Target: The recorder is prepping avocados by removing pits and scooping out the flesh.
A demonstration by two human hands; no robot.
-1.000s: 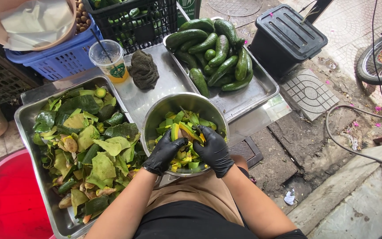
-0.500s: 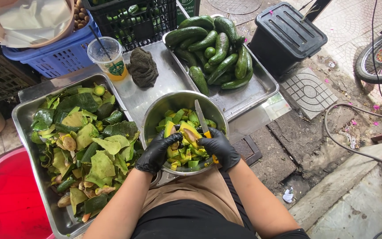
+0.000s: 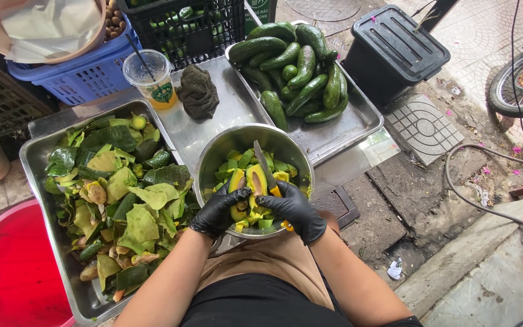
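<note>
While gripping avocado point(image 3: 255, 181) in left hand point(image 3: 218, 212), knife point(image 3: 266, 171) in right hand point(image 3: 295, 212): halving over bowl point(image 3: 213, 151); twisting apart next, peels to tray point(image 3: 34, 154) at nine o'clock.

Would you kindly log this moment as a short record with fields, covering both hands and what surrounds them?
left hand: black-gloved left hand cradles a halved green avocado over the round steel bowl
right hand: black-gloved right hand grips a yellow-handled knife, blade pointing away over the avocado
bowl contents: cut green and yellow avocado pieces
left tray: rectangular steel tray heaped with green peels
far tray: steel tray with whole dark green avocados
between trays: clear plastic cup with straw, dark crumpled cloth
</note>
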